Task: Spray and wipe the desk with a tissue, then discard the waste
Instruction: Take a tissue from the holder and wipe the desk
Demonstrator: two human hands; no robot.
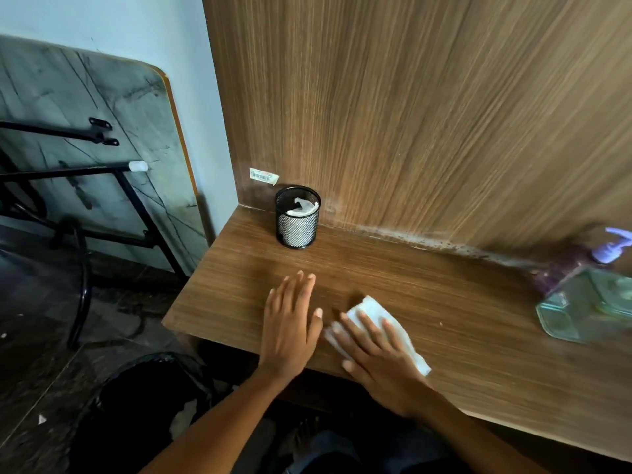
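Observation:
A white folded tissue (371, 311) lies flat on the wooden desk (461, 323) near its front edge. My right hand (379, 360) presses down on the tissue with the fingers spread over it. Just left of it, my left hand (292, 323) rests flat on the desk, fingers apart, holding nothing. A clear spray bottle (588, 302) with a purple pump head stands at the desk's far right, blurred. A black mesh cup (297, 217) holding white tissue stands at the back left corner of the desk.
A wood panel (410, 114) rises behind the desk, with a barcode sticker (263, 175) low on it. A black lined waste bin (147, 398) sits on the floor below the desk's left end. A folded table (85, 138) leans against the left wall.

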